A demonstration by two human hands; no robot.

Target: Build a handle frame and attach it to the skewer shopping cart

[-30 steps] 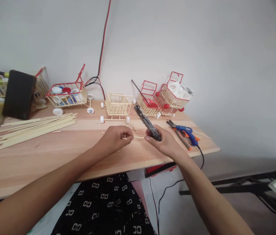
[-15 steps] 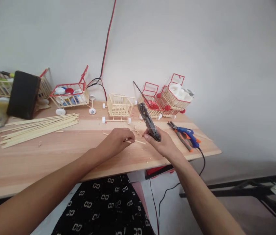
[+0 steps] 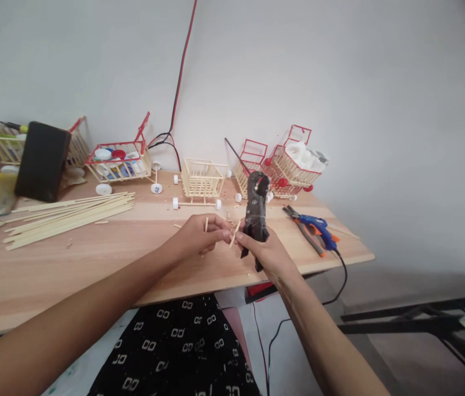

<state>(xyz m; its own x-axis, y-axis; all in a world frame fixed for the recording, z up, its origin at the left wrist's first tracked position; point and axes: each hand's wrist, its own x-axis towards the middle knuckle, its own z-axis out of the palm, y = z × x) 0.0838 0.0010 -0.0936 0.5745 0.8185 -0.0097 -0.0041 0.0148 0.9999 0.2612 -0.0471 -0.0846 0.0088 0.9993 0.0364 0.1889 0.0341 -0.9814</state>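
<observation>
My left hand (image 3: 199, 235) pinches a short thin wooden stick (image 3: 206, 224) upright above the wooden table (image 3: 92, 258). My right hand (image 3: 263, 250) grips black pliers (image 3: 255, 212) by the handles, jaws pointing up. Another short stick piece (image 3: 235, 234) sits between the thumbs of both hands, which touch each other. An unpainted stick-built cart (image 3: 203, 179) with white wheels stands just behind the hands.
Long wooden sticks (image 3: 67, 214) lie at left. Red-trimmed stick carts (image 3: 119, 159) (image 3: 294, 162) line the wall. A blue glue gun (image 3: 317, 226) and orange-handled pliers (image 3: 304, 231) lie at right near the table edge. A black box (image 3: 43, 160) stands far left. Cables hang down the wall.
My right hand turned the pliers from leaning left to nearly upright and moved closer to my left hand. The stick in my left hand went from lying flat to upright.
</observation>
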